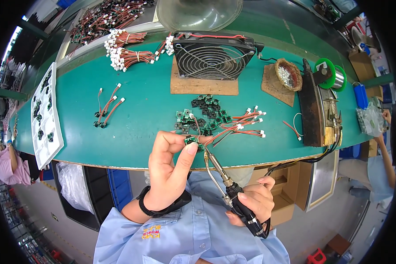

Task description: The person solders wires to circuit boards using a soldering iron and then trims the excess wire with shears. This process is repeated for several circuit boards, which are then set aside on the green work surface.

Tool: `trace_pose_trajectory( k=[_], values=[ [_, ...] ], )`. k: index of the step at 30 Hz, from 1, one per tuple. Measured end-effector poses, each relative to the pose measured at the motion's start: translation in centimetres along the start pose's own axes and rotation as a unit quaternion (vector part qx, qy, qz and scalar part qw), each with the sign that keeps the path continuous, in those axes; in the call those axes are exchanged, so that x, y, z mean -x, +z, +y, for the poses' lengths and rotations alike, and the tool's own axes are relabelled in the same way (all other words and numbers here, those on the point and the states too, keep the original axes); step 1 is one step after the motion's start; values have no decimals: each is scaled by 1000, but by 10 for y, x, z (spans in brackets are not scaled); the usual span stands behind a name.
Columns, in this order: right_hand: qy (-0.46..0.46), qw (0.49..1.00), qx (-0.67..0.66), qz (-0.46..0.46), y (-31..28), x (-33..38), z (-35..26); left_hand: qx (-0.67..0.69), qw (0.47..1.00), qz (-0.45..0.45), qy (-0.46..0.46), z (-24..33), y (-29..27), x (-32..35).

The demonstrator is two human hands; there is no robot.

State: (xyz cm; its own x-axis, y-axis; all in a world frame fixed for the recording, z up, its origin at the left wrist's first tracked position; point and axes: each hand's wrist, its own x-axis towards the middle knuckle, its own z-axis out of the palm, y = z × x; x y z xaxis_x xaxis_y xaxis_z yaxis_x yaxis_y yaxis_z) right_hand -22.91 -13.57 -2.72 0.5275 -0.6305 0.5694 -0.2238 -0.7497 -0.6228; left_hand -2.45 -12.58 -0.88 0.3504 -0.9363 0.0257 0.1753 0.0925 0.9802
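Bright, even overhead light; soft short shadows under the hands. Mild glare on the clear dome (199, 13) at top. Strong fisheye bending, black corners. Rim detail soft, possibly slightly blurred; centre sharp.

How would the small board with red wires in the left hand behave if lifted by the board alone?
The board looks tiny and thin, so probably very light and stiff, held easily between the left hand's fingers. Its red wires curve loosely across the table, so they would likely dangle and drag.
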Motion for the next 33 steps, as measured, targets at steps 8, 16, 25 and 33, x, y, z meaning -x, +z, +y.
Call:
trace_pose_trajectory(
  k=[8, 16, 25, 33],
  values=[
    [-3, 1000, 3, -1, -1, 1, -1, 6, 1000, -1, 5, 1, 1, 0],
    [-15, 1000, 6, 11, -1, 1, -1, 5, 1000, -2, 13, 1, 0, 0],
    [3, 995, 53, 88, -11, 15, 8, 128, 986, -22, -103, 6, -10, -6],
    [294, 919, -44, 259, 17, 1, 20, 22, 998, 19, -56, 11, -33, -5]
  ],
)
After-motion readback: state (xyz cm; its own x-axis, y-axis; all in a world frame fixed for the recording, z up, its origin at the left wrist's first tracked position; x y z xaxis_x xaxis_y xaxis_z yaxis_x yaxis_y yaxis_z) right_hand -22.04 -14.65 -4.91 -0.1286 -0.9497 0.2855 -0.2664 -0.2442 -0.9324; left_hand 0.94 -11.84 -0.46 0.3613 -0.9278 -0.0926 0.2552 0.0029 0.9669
